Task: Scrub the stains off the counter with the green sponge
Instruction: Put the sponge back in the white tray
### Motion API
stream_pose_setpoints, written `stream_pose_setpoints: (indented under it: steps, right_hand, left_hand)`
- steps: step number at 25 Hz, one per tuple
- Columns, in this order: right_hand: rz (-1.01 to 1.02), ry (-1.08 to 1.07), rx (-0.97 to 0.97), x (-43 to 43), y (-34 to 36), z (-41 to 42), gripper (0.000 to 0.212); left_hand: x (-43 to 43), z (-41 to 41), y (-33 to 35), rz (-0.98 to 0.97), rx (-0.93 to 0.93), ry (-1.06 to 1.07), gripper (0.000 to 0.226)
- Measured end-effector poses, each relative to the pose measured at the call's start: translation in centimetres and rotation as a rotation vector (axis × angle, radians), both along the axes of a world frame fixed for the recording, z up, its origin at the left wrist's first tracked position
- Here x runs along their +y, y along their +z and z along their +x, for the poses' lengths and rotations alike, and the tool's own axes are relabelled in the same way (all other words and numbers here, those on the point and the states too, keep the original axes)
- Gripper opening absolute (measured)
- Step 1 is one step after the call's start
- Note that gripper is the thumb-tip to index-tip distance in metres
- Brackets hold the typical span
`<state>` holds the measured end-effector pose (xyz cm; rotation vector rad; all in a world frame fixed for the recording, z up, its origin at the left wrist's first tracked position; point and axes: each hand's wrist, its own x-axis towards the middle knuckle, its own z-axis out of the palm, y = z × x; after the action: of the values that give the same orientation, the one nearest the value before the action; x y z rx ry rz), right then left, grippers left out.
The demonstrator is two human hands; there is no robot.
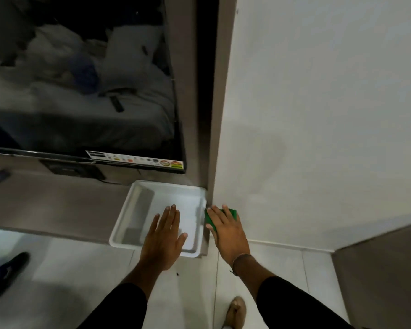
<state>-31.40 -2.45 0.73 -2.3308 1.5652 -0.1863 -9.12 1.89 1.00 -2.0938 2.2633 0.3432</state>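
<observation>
The green sponge [209, 218] lies under my right hand [228, 230], at the right end of the grey-brown counter [57, 205] where it meets the white wall. My fingers are spread flat over the sponge and only its edges show. My left hand [163, 236] is open, palm down, with fingers apart, over the near right part of a white tray [131, 205]. No stains are visible on the counter from here.
A large dark TV screen [81, 79] stands at the back of the counter, its lower edge just behind the tray. A white wall [318, 115] bounds the counter on the right. Below are a pale tiled floor [81, 269], my foot [235, 312] and a black shoe [14, 264].
</observation>
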Motion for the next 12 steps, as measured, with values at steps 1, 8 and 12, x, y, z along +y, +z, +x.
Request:
stream_pose_setpoints:
  steps: [1, 8, 12]
  right_hand:
    - [0.015, 0.022, 0.006, -0.2, 0.0, 1.9, 0.055]
    - [0.026, 0.086, 0.011, -2.3, -2.0, 12.7, 0.072]
    - [0.108, 0.042, 0.143, -3.7, -5.1, 14.8, 0.059]
  left_hand:
    - [-0.1, 1.4, -0.3, 0.000, 0.002, 0.007, 0.072]
    - [-2.4, 8.6, -3.3, 0.093, -0.021, 0.015, 0.082]
    - [-2.9, 10.1, -5.0, 0.073, 0.009, -0.013, 0.083]
